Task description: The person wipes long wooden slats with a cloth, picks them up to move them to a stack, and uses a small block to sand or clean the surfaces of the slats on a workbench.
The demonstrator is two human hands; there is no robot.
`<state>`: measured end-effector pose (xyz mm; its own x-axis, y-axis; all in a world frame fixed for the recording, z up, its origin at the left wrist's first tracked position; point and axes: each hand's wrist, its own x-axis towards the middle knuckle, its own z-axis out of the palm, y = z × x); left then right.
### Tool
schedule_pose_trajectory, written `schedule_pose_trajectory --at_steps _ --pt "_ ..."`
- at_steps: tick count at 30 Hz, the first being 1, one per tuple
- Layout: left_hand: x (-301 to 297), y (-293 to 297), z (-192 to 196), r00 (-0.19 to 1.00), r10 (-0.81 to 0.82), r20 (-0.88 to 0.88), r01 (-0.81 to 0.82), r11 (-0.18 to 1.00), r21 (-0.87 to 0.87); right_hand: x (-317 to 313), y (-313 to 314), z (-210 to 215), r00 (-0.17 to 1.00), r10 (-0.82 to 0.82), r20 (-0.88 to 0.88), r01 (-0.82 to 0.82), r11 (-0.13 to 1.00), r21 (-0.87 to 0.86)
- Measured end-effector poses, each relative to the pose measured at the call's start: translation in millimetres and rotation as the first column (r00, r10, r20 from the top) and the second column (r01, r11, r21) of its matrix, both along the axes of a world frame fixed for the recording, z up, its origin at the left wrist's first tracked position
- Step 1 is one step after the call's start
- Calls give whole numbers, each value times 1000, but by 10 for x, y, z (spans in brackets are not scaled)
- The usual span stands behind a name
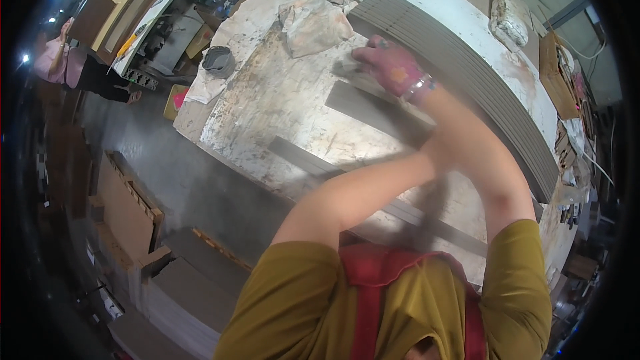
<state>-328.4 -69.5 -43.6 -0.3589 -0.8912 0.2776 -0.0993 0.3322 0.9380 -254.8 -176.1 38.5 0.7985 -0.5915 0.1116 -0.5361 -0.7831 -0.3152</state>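
Note:
My right hand, in a pink glove with a bracelet at the wrist, is over the worktable. Its fingers are curled over something greyish and blurred that I cannot make out. Close below it lies a grey board, partly covered by my forearm. A longer, narrow grey strip runs nearer to me, beneath my left arm. My left forearm crosses behind the right one, which hides my left hand. Beyond the right hand, long grey slats lie side by side. A stained, crumpled cloth is to its upper left.
A dark grey tub stands at the table's left corner. A plastic-wrapped bundle and a cardboard box are at the far right. Boards and cartons stand on the floor at left. Another person stands by shelving farther off.

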Motion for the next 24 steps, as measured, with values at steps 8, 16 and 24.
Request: schedule_pose_trajectory --at_steps 8,16,24 --pt "212 -78 362 241 -286 927 517 847 127 -2095 808 161 834 -437 335 284 863 418" --pt "-215 172 470 570 -15 821 373 895 -243 -5429 2260 345 18 -978 207 836 128 534" --pt "-804 250 184 553 -35 832 429 869 -249 -6527 2663 -147 -114 -991 71 925 -81 370"
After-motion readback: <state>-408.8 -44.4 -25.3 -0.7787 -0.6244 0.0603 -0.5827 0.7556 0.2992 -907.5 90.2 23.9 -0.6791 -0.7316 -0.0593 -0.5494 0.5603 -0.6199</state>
